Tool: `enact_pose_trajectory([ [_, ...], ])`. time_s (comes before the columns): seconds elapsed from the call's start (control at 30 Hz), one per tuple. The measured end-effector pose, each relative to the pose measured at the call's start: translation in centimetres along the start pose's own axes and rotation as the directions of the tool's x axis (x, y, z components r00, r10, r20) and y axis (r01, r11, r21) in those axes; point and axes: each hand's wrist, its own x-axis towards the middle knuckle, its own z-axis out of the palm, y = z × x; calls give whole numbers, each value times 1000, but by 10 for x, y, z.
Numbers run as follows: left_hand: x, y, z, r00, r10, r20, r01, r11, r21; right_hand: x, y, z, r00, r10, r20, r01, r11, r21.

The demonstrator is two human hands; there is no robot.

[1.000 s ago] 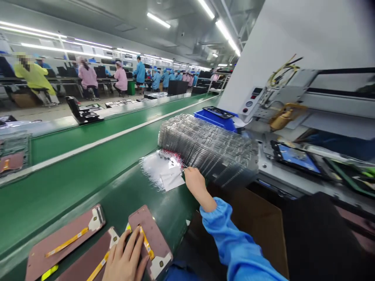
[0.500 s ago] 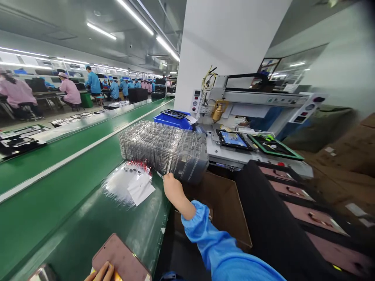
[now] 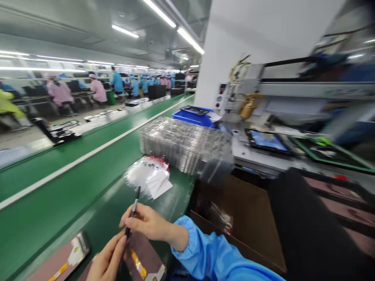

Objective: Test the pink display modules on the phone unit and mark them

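Observation:
My right hand (image 3: 148, 222), in a blue sleeve, pinches a thin dark pen-like tool (image 3: 135, 205) that slants over the green bench. My left hand (image 3: 107, 257) is beside it at the bottom, with thumb and fingers closed at the tool's lower end and the edge of a pinkish panel (image 3: 146, 253). A yellow strip shows on that panel. Another pinkish panel (image 3: 60, 259) with a yellow strip lies at the lower left. Beyond my hands are a clear plastic bag (image 3: 140, 173) and a white paper (image 3: 158, 185) on the bench.
Stacked clear trays (image 3: 184, 144) stand behind the bag, with a blue bin (image 3: 193, 119) beyond. An open cardboard box (image 3: 249, 218) is below the bench edge. A machine (image 3: 295, 93) and pinkish panels on black stand right. Several people sit far left.
My right hand has come back from beside the trays to my left hand, bringing the tool. The pinkish panel is now turned, showing its yellow strip. The view has swung left.

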Motion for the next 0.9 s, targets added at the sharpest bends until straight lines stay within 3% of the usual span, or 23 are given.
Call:
enact_pose_trajectory([
  [0.07, -7, 14, 2, 1000, -31, -6, 31, 1000, 0, 4, 0, 0, 998, -26, -63, 20, 994, -107],
  [0.3, -2, 45, 18, 1000, -2, 5, 0, 977, 211, 21, 20, 5, 973, -12, -231, -6, 997, -76],
  [0.4, 6, 56, 20, 999, -36, 12, 29, 926, 376, 30, 26, -2, 936, 1, -353, -16, 999, -38],
  [0.47, 8, 58, 20, 996, -81, 24, 60, 879, 473, 38, 25, -19, 887, -7, -461, 0, 1000, -16],
  [0.6, 10, 40, 14, 996, -82, 27, 51, 813, 580, 49, 20, -66, 755, -31, -655, 69, 997, 33],
  [0.67, 17, 26, 9, 999, -39, -27, 47, 754, 655, 46, 21, -79, 733, -18, -680, 81, 995, 62],
  [0.8, 41, 2, 5, 994, -11, -109, 89, 659, 747, 30, 33, -78, 780, 58, -623, 15, 994, 111],
  [0.9, 49, -4, 6, 988, -2, -152, 120, 625, 771, 15, 40, -70, 827, 116, -550, -66, 992, 109],
])
